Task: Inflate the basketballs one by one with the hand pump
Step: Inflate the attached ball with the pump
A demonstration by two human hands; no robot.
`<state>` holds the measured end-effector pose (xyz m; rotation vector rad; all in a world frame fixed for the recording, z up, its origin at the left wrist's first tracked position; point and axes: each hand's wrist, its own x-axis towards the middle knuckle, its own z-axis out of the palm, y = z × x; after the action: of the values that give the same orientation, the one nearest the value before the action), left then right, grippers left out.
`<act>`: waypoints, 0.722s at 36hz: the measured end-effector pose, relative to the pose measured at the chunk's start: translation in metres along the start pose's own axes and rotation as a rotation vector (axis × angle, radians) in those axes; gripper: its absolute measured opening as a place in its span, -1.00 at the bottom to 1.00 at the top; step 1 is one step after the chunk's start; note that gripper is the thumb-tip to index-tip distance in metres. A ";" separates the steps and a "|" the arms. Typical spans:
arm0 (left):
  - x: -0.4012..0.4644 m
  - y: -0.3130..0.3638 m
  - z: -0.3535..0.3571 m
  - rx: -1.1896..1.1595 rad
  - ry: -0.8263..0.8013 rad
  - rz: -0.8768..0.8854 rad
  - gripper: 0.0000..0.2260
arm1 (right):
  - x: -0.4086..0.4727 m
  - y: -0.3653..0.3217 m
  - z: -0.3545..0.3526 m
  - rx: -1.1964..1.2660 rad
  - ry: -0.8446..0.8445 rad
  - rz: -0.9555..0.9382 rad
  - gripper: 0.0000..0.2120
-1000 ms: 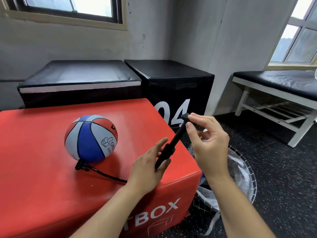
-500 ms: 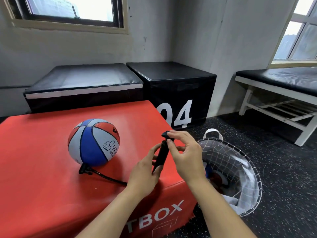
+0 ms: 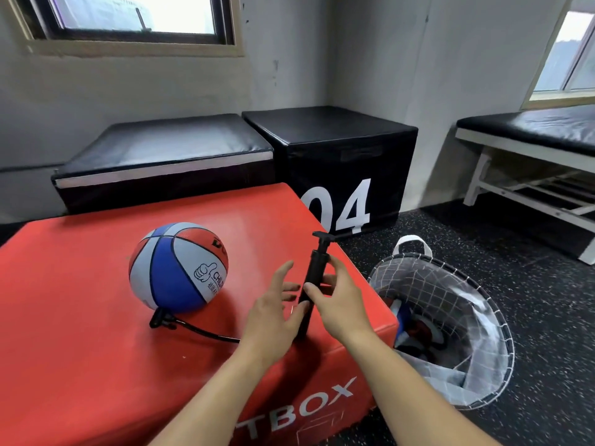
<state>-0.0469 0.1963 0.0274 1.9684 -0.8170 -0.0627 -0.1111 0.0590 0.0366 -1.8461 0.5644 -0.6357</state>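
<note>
— Biggest thing first?
— Red box, spreading under both hands and far out to the left of the left hand. Carries white lettering "TBOX" on the near face, below the wrists.

— Beyond the fingertips?
— Black box marked "04", straight past both hands, set in the corner of the walls. Low black padded block just left of that.

— Off to the right of the right hand?
— Mesh basket down on the dark floor, just beside the red box. Holds red, blue and white shapes, too hidden by the mesh to name.

— And the basketball?
— Rests on the red box, left of the left hand and a little beyond, apart from the fingers. Shows blue, red and pale panels, with a thumbs-up print turned toward the hands.

— The hands themselves?
— Left: fingers straight and spread, holding nothing, palm turned toward the hand pump; touching or not, cannot tell. Right: thumb and fingers curled round the barrel, gripping about mid-height.

— The hand pump, then?
— Stands nearly upright on the red box, between the two hands. T-handle up above the fingertips, free of both.

— Smallest?
— Thin black hose, running from under the left hand leftward to a connector at the basketball's underside.
</note>
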 end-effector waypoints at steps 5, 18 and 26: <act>0.004 -0.008 -0.036 0.184 0.198 0.143 -0.35 | 0.006 0.008 0.017 -0.105 -0.034 0.063 -0.27; -0.002 -0.055 -0.133 0.377 0.711 -0.060 -0.32 | 0.014 0.006 0.041 -0.235 -0.155 0.141 -0.35; -0.010 -0.080 -0.148 0.126 0.558 -0.253 -0.21 | 0.025 0.009 0.046 -0.488 -0.145 0.092 -0.41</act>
<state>0.0406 0.3398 0.0390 2.0511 -0.2120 0.3824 -0.0626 0.0713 0.0183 -2.2824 0.7496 -0.3131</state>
